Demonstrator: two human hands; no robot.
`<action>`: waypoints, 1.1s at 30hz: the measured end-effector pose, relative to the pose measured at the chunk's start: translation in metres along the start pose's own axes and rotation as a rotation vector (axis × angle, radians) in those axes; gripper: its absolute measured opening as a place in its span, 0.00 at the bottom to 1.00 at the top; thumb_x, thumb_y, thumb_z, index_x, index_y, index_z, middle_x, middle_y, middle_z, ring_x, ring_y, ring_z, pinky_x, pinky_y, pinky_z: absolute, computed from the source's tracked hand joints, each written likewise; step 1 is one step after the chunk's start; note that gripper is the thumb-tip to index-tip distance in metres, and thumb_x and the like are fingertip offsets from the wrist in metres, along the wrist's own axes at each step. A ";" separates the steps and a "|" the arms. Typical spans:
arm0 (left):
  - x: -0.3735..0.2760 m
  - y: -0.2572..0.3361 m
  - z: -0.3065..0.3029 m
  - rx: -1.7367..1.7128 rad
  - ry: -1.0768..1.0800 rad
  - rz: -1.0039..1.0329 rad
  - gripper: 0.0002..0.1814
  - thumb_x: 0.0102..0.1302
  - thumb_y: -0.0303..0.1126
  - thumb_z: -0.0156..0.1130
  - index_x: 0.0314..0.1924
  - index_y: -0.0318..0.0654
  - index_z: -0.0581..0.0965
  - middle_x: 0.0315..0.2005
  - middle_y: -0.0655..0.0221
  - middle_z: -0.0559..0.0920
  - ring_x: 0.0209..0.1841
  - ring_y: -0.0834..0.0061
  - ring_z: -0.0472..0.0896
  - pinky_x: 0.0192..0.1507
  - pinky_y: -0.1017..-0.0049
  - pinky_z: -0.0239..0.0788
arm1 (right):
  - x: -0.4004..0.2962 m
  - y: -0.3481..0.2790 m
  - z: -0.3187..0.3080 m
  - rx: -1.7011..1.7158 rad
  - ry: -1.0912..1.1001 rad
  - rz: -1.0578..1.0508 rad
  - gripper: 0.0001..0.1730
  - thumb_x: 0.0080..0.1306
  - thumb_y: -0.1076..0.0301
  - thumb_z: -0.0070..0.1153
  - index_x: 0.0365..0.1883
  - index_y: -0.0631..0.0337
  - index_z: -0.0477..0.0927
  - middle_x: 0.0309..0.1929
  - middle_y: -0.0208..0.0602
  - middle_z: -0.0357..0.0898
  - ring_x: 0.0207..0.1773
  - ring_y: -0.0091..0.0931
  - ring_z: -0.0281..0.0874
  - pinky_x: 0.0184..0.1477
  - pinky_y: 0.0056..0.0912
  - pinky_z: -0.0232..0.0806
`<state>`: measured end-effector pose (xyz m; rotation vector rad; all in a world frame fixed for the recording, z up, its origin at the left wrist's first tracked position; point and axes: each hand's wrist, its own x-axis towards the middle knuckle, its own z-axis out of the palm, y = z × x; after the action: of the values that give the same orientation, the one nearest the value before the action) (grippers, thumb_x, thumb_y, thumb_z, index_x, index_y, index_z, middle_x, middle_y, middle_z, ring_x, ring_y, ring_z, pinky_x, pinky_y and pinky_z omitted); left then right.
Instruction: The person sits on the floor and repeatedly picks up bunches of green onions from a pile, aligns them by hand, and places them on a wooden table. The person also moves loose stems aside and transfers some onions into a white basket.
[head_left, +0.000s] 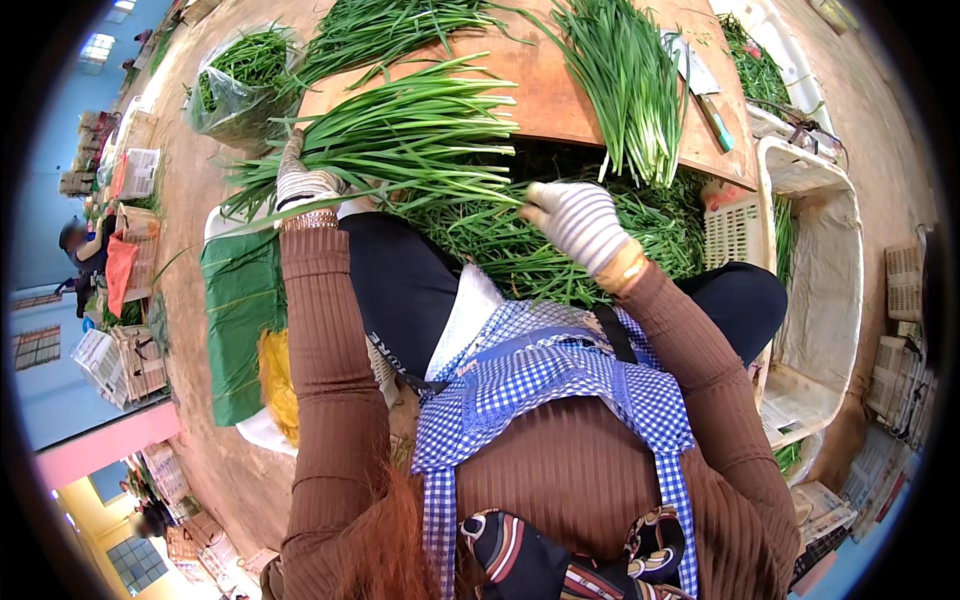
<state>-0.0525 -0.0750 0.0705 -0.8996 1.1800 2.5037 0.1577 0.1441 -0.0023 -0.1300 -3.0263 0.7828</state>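
My left hand (306, 178), in a striped knit glove, grips a bunch of long green chives (420, 124) near its leafy end. The pale cut ends point right, over the edge of a wooden board (544, 101). My right hand (581, 229), gloved alike, has its thumb and fingers pinched at the end of a single chive stalk (480, 195) that runs out below the bunch. Under both hands, loose green leaves (525, 251) are heaped between my knees. Another chive bunch (630, 105) lies on the board, beside a knife (709, 112) with a green-tipped handle.
More chives (390, 30) lie at the board's far left. A clear plastic bag of greens (244, 90) stands beyond my left hand. White plastic crates (821, 300) stand at my right, a green sack (244, 322) at my left. Farther left, a person (90, 247) is among stacked crates.
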 end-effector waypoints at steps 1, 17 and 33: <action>-0.005 -0.001 0.001 -0.008 0.054 0.012 0.16 0.64 0.37 0.53 0.50 0.39 0.73 0.50 0.61 0.75 0.54 0.57 0.71 0.57 0.50 0.59 | -0.008 0.013 0.000 -0.067 -0.097 0.044 0.13 0.58 0.56 0.52 0.31 0.56 0.77 0.25 0.45 0.77 0.31 0.39 0.77 0.34 0.42 0.68; 0.005 0.001 -0.017 -0.115 -0.111 -0.024 0.17 0.63 0.39 0.52 0.48 0.38 0.74 0.52 0.60 0.73 0.55 0.57 0.69 0.57 0.52 0.60 | 0.044 -0.014 0.067 2.136 -0.316 0.487 0.14 0.64 0.63 0.52 0.44 0.61 0.72 0.38 0.39 0.76 0.23 0.15 0.68 0.16 0.10 0.56; -0.005 -0.017 -0.010 -0.081 -0.061 -0.033 0.18 0.68 0.40 0.42 0.51 0.39 0.73 0.49 0.63 0.76 0.53 0.64 0.72 0.55 0.61 0.66 | 0.013 -0.018 0.012 1.558 -0.279 0.529 0.20 0.60 0.53 0.54 0.43 0.59 0.75 0.27 0.32 0.77 0.17 0.13 0.65 0.13 0.11 0.53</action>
<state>-0.0367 -0.0711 0.0578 -0.8491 1.0440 2.5493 0.1430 0.1241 -0.0044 -0.7616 -1.6228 2.9288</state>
